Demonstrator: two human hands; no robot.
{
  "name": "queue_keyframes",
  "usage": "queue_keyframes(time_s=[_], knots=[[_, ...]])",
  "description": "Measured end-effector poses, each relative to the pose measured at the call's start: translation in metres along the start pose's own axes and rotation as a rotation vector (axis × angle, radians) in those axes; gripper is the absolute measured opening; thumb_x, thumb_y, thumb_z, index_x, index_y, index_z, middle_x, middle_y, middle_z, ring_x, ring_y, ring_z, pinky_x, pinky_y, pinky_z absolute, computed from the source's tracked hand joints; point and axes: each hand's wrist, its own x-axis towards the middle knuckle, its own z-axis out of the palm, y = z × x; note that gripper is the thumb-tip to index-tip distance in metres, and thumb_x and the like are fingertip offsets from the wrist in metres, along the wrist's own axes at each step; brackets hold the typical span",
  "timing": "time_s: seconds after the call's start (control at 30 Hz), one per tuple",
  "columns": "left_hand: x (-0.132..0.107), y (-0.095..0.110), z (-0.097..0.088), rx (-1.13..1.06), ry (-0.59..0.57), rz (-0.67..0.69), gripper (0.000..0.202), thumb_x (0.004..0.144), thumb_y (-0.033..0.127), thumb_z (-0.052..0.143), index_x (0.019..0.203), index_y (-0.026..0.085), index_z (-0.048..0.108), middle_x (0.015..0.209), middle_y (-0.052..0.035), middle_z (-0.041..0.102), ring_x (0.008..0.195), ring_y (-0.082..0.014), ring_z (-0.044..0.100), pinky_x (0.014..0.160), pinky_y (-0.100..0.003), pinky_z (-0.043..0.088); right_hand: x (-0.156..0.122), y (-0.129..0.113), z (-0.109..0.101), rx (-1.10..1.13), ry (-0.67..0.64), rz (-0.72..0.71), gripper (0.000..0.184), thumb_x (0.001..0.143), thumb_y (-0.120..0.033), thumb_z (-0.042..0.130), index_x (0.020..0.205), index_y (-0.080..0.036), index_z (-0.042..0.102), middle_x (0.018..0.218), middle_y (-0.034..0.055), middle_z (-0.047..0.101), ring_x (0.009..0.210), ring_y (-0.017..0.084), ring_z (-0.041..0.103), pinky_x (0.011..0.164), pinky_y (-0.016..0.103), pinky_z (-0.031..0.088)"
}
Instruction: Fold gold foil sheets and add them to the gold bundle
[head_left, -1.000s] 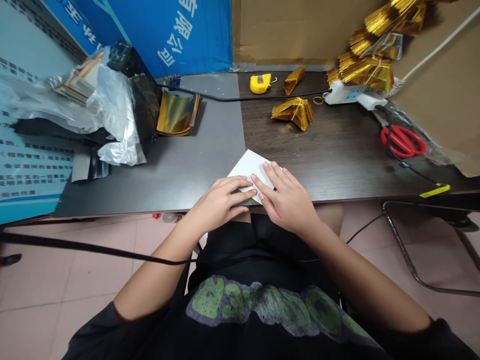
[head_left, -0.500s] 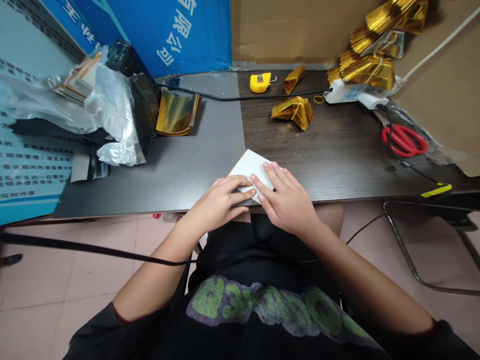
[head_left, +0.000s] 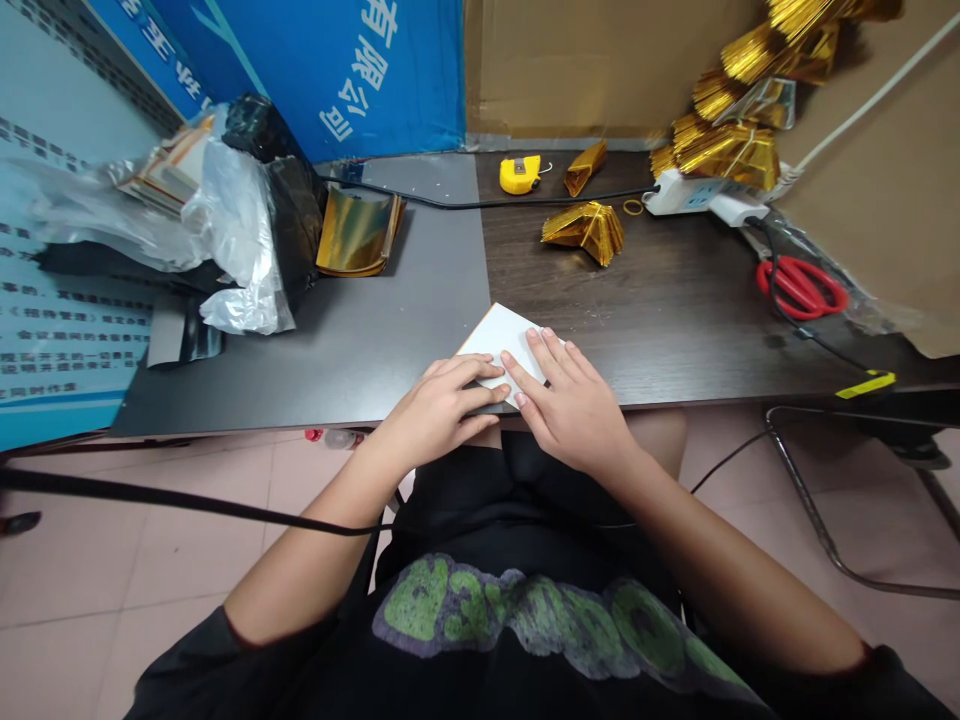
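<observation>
**Left hand (head_left: 442, 405) and right hand (head_left: 576, 408) spread over the paper (head_left: 496, 330)**

The paper lies white side up under the fingers at the near edge of the desk (head_left: 360, 350), one corner pointing away from the body and a thin orange line along its far left side. Neither hand is clenched: the left lays its fingers over the near left part, its thumb toward the body, and the right lies over the near right part, fingers extended, their tips close to the left's. (Whether any fingertip reaches beneath the paper, I cannot tell.)

Beyond the grip and to its left sits a gold stack (head_left: 356, 235), just beside a plastic bag (head_left: 244, 240). Straight beyond the hands is a yellow tape measure (head_left: 519, 178), with a gold piece (head_left: 585, 168) to its right. Nearer the right hand rests a tied gold bundle (head_left: 589, 230); a rubber band (head_left: 633, 207) and the power strip (head_left: 686, 192) lie farther off. Well to the right of the grip are red-handled scissors (head_left: 802, 288).
</observation>
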Motion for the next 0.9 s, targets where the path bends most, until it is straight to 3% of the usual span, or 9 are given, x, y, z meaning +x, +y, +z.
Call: queue_keyframes(time_s=[0.17,0.33,0.63,0.83,0.9], knots=[[0.002,0.005,-0.004,0.018,-0.04,-0.025,0.03,0.094,0.041,0.057,0.12,0.031,0.066,0.131,-0.0022,0.065,0.142,-0.0193,0.052,0.108,-0.038,0.053,0.005,-0.01,-0.003,-0.018,0.032,-0.046,0.051,0.103,-0.026,0.04,0.148,-0.006,0.052,0.158,0.0195,0.042,0.15,0.04,0.035,0.12,0.06,0.033],[0.004,0.01,-0.005,0.023,-0.051,-0.076,0.027,0.096,0.042,0.053,0.115,0.029,0.067,0.128,-0.0014,0.067,0.142,-0.0189,0.052,0.109,-0.038,0.053,0.003,-0.017,0.002,0.034,0.027,-0.088,0.058,0.105,-0.03,0.034,0.15,0.004,0.046,0.158,0.0203,0.043,0.149,0.034,0.039,0.121,0.05,0.038],[0.003,0.008,-0.006,0.034,-0.051,-0.059,0.029,0.095,0.043,0.055,0.119,0.032,0.065,0.129,0.0001,0.067,0.141,-0.0189,0.053,0.104,-0.037,0.053,0.018,0.008,0.002,-0.107,0.001,0.127,0.056,0.106,-0.03,0.029,0.148,0.0,0.052,0.156,0.0199,0.044,0.145,0.037,0.044,0.116,0.057,0.04],[0.004,0.006,-0.006,0.007,-0.048,-0.056,0.03,0.093,0.042,0.06,0.12,0.032,0.066,0.13,-0.0007,0.067,0.14,-0.0196,0.053,0.105,-0.037,0.051,0.035,0.023,-0.008,-0.172,-0.027,0.288,0.058,0.105,-0.03,0.031,0.147,0.006,0.047,0.154,0.0276,0.043,0.147,0.042,0.04,0.119,0.066,0.027],[0.004,0.006,-0.006,0.003,-0.042,-0.054,0.029,0.092,0.042,0.061,0.119,0.031,0.067,0.128,-0.0009,0.067,0.139,-0.0194,0.054,0.103,-0.036,0.051,0.035,0.018,-0.012,-0.154,-0.006,0.256,0.059,0.105,-0.03,0.033,0.15,0.004,0.044,0.158,0.0267,0.037,0.15,0.041,0.033,0.12,0.067,0.024]])
